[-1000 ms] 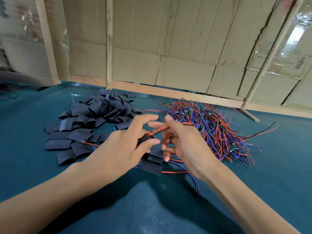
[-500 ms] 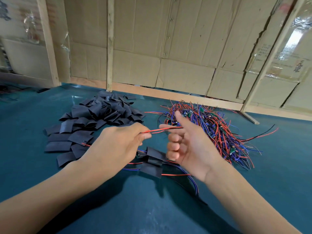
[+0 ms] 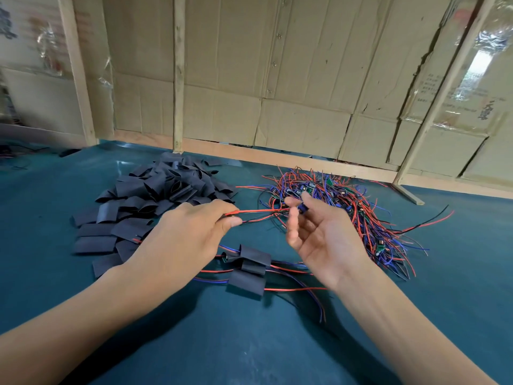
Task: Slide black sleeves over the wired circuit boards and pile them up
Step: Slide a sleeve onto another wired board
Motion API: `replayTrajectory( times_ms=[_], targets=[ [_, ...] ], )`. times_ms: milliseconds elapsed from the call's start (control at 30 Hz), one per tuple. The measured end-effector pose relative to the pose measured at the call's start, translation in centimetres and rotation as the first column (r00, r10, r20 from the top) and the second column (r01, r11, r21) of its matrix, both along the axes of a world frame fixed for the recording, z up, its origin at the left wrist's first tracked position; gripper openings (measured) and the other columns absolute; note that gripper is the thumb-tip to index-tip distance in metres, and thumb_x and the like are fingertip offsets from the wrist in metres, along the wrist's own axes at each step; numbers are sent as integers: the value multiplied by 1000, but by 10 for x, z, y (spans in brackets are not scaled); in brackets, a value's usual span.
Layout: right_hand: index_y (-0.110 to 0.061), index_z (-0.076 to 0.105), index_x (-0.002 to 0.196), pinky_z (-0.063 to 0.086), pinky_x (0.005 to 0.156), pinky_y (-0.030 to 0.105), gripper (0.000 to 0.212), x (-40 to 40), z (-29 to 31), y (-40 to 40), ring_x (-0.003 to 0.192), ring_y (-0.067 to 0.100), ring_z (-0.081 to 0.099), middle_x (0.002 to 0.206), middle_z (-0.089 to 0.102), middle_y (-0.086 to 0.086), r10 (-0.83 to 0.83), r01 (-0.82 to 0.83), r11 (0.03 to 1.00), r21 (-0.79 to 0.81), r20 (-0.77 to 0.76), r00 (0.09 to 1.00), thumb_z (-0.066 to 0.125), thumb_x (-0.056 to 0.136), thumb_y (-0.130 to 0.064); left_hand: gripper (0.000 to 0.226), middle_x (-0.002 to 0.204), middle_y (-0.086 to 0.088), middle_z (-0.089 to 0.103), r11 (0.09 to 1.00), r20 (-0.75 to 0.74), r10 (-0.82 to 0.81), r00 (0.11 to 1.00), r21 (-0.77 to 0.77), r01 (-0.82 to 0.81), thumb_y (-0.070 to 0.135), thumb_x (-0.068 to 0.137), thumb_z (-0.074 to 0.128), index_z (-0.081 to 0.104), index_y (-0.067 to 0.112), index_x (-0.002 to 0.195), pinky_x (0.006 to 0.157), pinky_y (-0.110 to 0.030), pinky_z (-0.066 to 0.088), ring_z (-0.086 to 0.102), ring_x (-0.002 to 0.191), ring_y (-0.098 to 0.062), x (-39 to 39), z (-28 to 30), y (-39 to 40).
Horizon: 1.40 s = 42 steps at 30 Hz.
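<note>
Red wires point(image 3: 258, 212) stretch rightward from the left hand's point(image 3: 188, 234) pinching grip.

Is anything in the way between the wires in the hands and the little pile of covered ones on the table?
Nothing visible. The left hand pinches the red and black wire pair, and the small pile of black-sleeved boards lies just below, between both hands, with only bare teal tabletop around it.

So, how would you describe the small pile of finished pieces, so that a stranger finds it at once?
On the teal table, look nearest the person, between the two forearms. There lies the small finished pile: a few black sleeves with red and blue wires sticking out both ends. The empty sleeve heap has no wires, and the wire tangle has no sleeves.
</note>
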State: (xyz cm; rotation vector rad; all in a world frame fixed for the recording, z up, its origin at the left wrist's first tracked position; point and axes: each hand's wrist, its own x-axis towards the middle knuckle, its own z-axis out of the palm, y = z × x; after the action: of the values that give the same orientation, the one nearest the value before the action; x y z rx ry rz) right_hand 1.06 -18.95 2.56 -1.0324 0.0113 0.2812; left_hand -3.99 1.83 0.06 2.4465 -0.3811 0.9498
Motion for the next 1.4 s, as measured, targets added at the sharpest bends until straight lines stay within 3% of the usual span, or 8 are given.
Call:
replayTrajectory(
  times_ms=[67,167,333,600,733,1033,1200,1400],
  targets=[
    [-5,77,102,49,47,24,31,1,0,-1,55,13,58,68,62,1,-14,21,996,-81,90,996,68,91,-32,25,77,7,71,999,11,6,1000,54,-7,31,93,63,71,17,112,77,-27,45,58,70,-29,1,-2,0],
    [-8,80,101,49,51,25,31,-2,-2,3,60,13,56,70,60,1,40,-19,991,-131,159,986,72,83,-32,25,77,6,73,983,124,30,992,177,-51,30,89,71,74,12,106,73,-17,31,63,62,-28,1,2,-2],
    [-8,73,92,56,55,27,30,-14,-5,14,70,22,70,85,72,15,172,-132,969,-208,189,967,79,73,-29,36,86,4,75,934,239,60,969,329,-139,36,95,50,73,11,107,96,-46,35,70,68,-19,3,1,2],
    [-13,80,82,47,54,24,17,-26,-10,25,66,12,56,81,66,0,200,-138,957,-254,237,951,82,75,-28,40,90,8,75,940,153,24,988,334,-75,38,89,61,69,10,116,97,-45,37,70,73,-15,2,2,-2],
    [-12,75,70,44,49,26,11,-26,-9,26,56,14,50,65,55,2,184,-129,962,-240,224,957,81,77,-19,43,97,10,75,951,132,-17,991,308,-25,40,92,49,67,10,118,97,-45,37,69,73,-12,1,4,-3],
    [-13,80,69,54,48,25,9,-27,-3,24,60,17,70,74,72,8,196,-190,971,-143,30,980,76,66,-20,41,97,9,75,940,176,-22,984,340,-40,30,88,50,65,9,120,93,-39,34,67,79,-21,0,5,-5],
    [-13,78,64,53,47,23,8,-27,-1,24,58,15,70,71,71,5,209,-210,973,-99,-18,978,73,65,-20,45,97,7,74,955,179,-65,982,295,9,24,78,67,65,7,120,90,-32,33,40,87,-11,2,4,-5],
    [-12,78,66,53,46,24,9,-27,-1,23,59,18,71,72,71,9,228,-227,968,-104,3,974,72,68,-18,49,100,3,74,959,118,-115,986,271,79,22,77,69,63,5,122,87,-28,33,39,88,-9,-1,5,-5]
  ],
)
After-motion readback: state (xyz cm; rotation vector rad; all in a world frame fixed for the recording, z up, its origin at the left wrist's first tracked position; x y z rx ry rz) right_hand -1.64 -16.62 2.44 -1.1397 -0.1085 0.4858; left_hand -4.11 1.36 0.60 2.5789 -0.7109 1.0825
